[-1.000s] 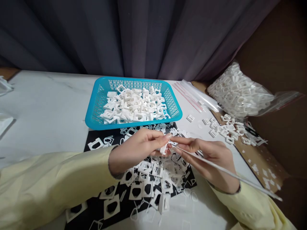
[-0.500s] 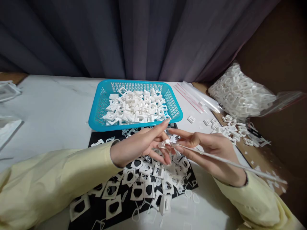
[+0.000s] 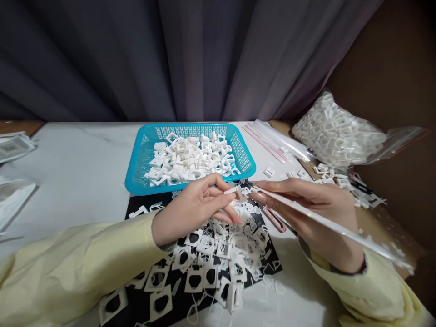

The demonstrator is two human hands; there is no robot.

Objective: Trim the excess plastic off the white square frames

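Note:
My left hand (image 3: 197,204) pinches a small white plastic frame piece (image 3: 237,192) between thumb and fingers, above the heap. My right hand (image 3: 316,213) is closed on a long, thin white stick-like tool (image 3: 316,219). Its dark tip meets or nearly meets the frame piece; its exact kind is not clear. Below both hands, loose white square frames (image 3: 194,278) with rounded holes and thin trimmed bits lie heaped on a black mat (image 3: 143,309). Under my right hand a pinkish looped tool (image 3: 275,220) is partly hidden.
A blue basket (image 3: 132,181) full of white pieces stands just beyond the mat. Right of it lie clear zip bags (image 3: 282,141), a bulging bag of white parts (image 3: 335,131) and scattered pieces (image 3: 329,175). More bags (image 3: 15,195) sit at left, with a dark curtain (image 3: 190,59) behind.
My left hand has turned and its fingers have closed more on the frame piece. My right hand has shifted right, uncovering the pinkish tool. The view has tilted slightly.

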